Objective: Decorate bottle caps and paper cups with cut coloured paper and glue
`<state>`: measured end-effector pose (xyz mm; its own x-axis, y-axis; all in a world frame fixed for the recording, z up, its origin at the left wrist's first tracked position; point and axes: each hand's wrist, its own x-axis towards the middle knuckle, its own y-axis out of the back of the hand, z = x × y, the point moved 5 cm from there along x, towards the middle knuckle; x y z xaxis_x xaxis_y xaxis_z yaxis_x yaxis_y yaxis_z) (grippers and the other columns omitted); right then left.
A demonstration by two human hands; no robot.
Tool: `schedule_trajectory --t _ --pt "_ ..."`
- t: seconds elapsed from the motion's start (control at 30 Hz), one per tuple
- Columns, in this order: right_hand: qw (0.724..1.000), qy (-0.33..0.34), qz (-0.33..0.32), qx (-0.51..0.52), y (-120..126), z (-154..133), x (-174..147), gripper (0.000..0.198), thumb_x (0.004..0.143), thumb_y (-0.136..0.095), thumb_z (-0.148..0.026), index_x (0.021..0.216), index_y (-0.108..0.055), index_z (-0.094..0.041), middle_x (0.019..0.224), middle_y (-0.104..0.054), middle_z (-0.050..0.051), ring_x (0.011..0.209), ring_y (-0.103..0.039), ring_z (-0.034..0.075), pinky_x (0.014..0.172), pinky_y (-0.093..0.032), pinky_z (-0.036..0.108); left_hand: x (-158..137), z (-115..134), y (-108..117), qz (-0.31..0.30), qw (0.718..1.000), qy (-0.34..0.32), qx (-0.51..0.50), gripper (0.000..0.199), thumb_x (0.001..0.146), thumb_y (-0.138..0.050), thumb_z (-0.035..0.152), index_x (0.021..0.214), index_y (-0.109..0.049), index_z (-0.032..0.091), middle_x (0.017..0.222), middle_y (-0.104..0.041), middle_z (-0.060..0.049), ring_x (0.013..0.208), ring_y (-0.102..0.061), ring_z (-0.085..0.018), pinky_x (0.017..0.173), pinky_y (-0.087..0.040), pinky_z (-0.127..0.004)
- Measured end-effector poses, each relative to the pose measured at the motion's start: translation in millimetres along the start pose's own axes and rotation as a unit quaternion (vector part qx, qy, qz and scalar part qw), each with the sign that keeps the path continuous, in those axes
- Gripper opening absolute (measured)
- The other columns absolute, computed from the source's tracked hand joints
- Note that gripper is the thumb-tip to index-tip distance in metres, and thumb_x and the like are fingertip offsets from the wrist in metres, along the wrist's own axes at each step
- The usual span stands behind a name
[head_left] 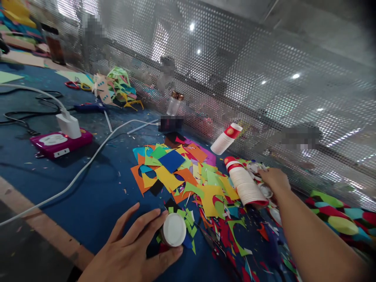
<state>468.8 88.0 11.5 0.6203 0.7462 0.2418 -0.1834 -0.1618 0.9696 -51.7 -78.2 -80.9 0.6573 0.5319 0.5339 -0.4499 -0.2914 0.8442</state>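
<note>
My left hand curves around a small round white piece, which looks like the bottom of a paper cup. Thumb and fingertips touch its sides, while the index finger stretches away. Green paper scraps lie beside it. At the right, my right hand reaches in among several white cup pieces near the mesh. Its fingers look closed at a white bit, but the tips are partly hidden. Just left of that hand, a stack of paper cups with red bands lies on its side.
A second cup stack leans by the perforated screen. Coloured paper cut-offs cover the middle of the blue table. To the left are a magenta power strip, a white cable and a blue glue gun. Dark scissors lie among scraps.
</note>
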Motion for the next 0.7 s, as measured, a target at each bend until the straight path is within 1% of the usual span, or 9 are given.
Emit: schedule_trajectory --t 0.07,0.13,0.23,0.27,0.33,0.4,0.43,0.57,0.7 --pt "0.999 -0.026 -0.025 -0.014 1 0 -1 0.034 0.097 -0.065 -0.032 0.128 -0.062 -0.017 0.129 -0.063 0.012 0.107 -0.066 0.025 0.088 -0.057 0.045 -1 -2 -3 0.016 1.0 -0.021 0.005 0.059 0.09 -0.056 0.068 0.145 -0.045 0.05 0.148 -0.054 -0.005 0.137 -0.042 -0.03 0.116 -0.024 -0.06" --pt "0.999 -0.034 -0.02 -0.024 9 -3 -6 0.034 0.098 -0.065 -0.032 0.128 -0.061 -0.017 0.13 -0.063 0.012 0.106 -0.066 0.025 0.088 -0.057 0.045 -1 -6 -4 0.024 0.999 -0.025 -0.002 0.057 0.091 -0.056 0.066 0.144 -0.046 0.05 0.147 -0.055 -0.005 0.136 -0.045 -0.03 0.116 -0.026 -0.059" --pt "0.999 -0.017 0.023 -0.035 28 -15 -20 0.031 0.098 -0.063 -0.032 0.127 -0.062 -0.019 0.13 -0.063 0.01 0.107 -0.066 0.025 0.088 -0.057 0.044 -1 -9 -4 0.027 0.999 -0.031 -0.025 0.052 0.092 -0.057 0.062 0.142 -0.049 0.05 0.145 -0.057 -0.002 0.132 -0.049 -0.029 0.116 -0.031 -0.056" --pt "0.999 0.007 0.038 -0.033 34 -23 -26 0.027 0.1 -0.061 -0.033 0.124 -0.065 -0.021 0.128 -0.064 0.009 0.109 -0.066 0.025 0.088 -0.056 0.041 0 -8 -4 0.025 0.999 -0.033 -0.03 0.051 0.092 -0.058 0.059 0.141 -0.049 0.05 0.145 -0.057 -0.001 0.132 -0.05 -0.028 0.116 -0.031 -0.055" --pt "0.996 0.028 0.083 -0.036 47 -38 -39 0.029 0.099 -0.062 -0.035 0.121 -0.064 -0.017 0.12 -0.067 0.01 0.1 -0.067 0.023 0.085 -0.057 0.043 0 -6 -2 0.016 0.999 -0.026 -0.031 0.049 0.093 -0.06 0.053 0.141 -0.05 0.05 0.146 -0.057 -0.001 0.133 -0.049 -0.028 0.117 -0.029 -0.056" --pt "0.99 0.073 0.121 -0.028 56 -58 -52 0.031 0.101 -0.051 -0.039 0.108 -0.071 -0.016 0.102 -0.072 0.015 0.092 -0.067 0.027 0.075 -0.051 0.038 1 -3 1 0.0 1.0 -0.001 -0.025 0.05 0.093 -0.063 0.045 0.141 -0.05 0.05 0.147 -0.056 -0.001 0.136 -0.047 -0.029 0.118 -0.026 -0.058" --pt "0.986 0.095 0.137 -0.023 59 -67 -59 0.031 0.1 -0.052 -0.039 0.107 -0.071 -0.016 0.098 -0.073 0.016 0.09 -0.067 0.028 0.071 -0.047 0.036 2 -2 2 -0.009 1.0 0.016 -0.023 0.051 0.092 -0.064 0.04 0.14 -0.05 0.051 0.147 -0.056 -0.001 0.137 -0.046 -0.029 0.117 -0.025 -0.059" --pt "0.971 0.148 0.19 -0.001 68 -87 -77 0.028 0.093 -0.057 -0.037 0.105 -0.072 -0.017 0.094 -0.073 0.015 0.081 -0.064 0.026 0.061 -0.035 0.033 4 3 6 -0.039 0.998 0.048 -0.019 0.057 0.092 -0.065 0.024 0.137 -0.05 0.056 0.147 -0.056 0.002 0.139 -0.045 -0.027 0.118 -0.023 -0.06" --pt "0.966 0.149 0.21 0.013 70 -80 -76 0.025 0.09 -0.058 -0.037 0.099 -0.073 -0.019 0.087 -0.073 0.013 0.073 -0.061 0.025 0.058 -0.029 0.032 5 3 8 -0.054 0.997 0.054 -0.028 0.055 0.091 -0.066 0.033 0.138 -0.049 0.056 0.148 -0.055 0.001 0.14 -0.043 -0.028 0.118 -0.021 -0.061"
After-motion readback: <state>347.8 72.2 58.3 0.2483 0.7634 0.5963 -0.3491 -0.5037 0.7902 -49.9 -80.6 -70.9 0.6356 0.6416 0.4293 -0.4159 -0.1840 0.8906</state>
